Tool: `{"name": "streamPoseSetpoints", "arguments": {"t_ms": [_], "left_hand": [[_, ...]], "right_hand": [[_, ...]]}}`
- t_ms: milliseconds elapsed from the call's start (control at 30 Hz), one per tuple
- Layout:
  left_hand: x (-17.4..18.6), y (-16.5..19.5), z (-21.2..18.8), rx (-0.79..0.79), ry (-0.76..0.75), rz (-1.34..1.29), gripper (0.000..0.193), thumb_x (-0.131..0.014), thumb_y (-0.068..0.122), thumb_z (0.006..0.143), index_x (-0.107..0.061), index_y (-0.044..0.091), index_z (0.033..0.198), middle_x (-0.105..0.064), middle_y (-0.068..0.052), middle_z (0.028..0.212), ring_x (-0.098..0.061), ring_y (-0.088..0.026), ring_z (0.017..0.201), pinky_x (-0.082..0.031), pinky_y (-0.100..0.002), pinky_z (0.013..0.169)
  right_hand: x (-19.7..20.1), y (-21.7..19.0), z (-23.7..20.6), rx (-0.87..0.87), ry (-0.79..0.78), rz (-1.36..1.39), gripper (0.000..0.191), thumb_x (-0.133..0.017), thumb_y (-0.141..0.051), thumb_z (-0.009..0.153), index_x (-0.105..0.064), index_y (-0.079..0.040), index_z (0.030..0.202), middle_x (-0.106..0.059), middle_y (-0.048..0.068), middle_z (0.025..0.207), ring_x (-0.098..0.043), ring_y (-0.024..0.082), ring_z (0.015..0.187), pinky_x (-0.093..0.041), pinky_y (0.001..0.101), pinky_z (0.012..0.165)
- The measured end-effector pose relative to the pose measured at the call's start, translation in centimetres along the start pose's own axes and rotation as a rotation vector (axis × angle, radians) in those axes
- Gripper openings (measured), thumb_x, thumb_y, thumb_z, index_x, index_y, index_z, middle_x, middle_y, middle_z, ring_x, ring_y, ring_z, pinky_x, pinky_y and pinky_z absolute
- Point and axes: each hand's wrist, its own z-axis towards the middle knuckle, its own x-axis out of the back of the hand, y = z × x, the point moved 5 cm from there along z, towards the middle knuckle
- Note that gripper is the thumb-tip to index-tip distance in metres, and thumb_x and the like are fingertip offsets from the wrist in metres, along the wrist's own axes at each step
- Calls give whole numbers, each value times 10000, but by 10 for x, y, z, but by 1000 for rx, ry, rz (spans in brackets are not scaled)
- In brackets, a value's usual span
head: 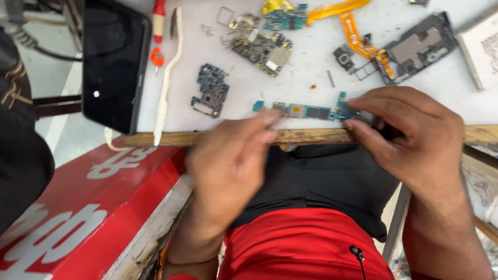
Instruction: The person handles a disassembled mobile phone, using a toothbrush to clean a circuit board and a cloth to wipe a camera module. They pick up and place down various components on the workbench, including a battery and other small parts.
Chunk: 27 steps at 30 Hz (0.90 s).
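Right hand [410,140] pinches one end of the long blue circuit board [306,111] on the table [311,67]; blurred left hand [233,161], fingers loosely curled, holds nothing.

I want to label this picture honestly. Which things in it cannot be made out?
All in the head view:
- Long blue circuit board: its right end is hidden under the right hand.
- Left hand: motion blur; whether its fingertips touch the board cannot be told.
- Black phone: top cut off by the upper edge.
- White box: cut off by the right edge.
- Small metal parts: too small to identify.
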Motion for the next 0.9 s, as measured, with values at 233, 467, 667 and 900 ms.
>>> {"name": "streamPoseSetpoints", "arguments": {"t_ms": [233,467,667,900], "left_hand": [[-41,5,7,-42,-73,-69,211,-728,9,959,-681,48,1161,-684,-100,1017,-720,-263,927,-596,-359,823],[-49,-1,12,-45,-114,-7,204,-749,57,926,-697,64,1123,-684,-77,947,-712,-252,821,-583,-347,724],[-54,-3,12,-74,-140,10,195,-742,39,898,-691,53,1086,-649,-93,895,-692,-270,817,-578,-353,693],[-57,7,7,-186,-33,82,197,-738,-7,917,-670,17,1101,-597,-78,882,-647,-251,758,-538,-357,663]], "right_hand": [[-3,2,-1,19,-9,-1,268,-866,-14,796,-765,-2,1045,-727,123,990,-694,149,744,-542,245,593],[-5,6,-2,16,-32,27,268,-854,-5,826,-773,-3,1081,-708,127,1006,-695,157,785,-554,250,634],[-7,6,-2,70,-43,-43,259,-869,19,808,-775,16,1049,-701,150,989,-692,184,797,-551,271,644],[-8,7,-4,35,-25,15,268,-858,12,855,-766,-9,1105,-688,121,1029,-680,166,838,-545,262,689]]}}
